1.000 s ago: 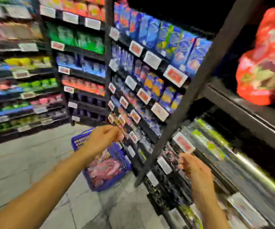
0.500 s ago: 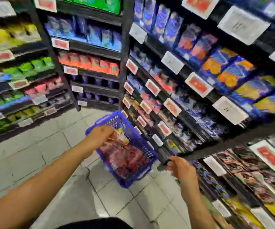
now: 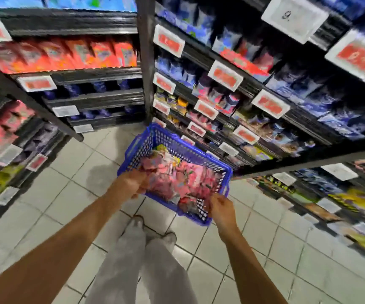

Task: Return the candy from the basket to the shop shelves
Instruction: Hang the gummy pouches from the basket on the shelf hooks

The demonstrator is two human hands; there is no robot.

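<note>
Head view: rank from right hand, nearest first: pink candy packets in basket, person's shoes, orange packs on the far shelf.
1. Pink candy packets: in the blue basket, right at the right hand, by its fingertips.
2. Shoes: on the floor tiles, below and left of the hand.
3. Orange packs: on the back shelf, upper left, well beyond the basket.

Pale square floor tiles [image 3: 71,172] with dark grout run between black shelving units [image 3: 98,99] that meet at a corner behind a black upright post [image 3: 146,62]. White-framed price tags [image 3: 225,75], many with red panels, line the shelf edges, the rows behind them packed with blurred orange, blue and pink packets.
</note>
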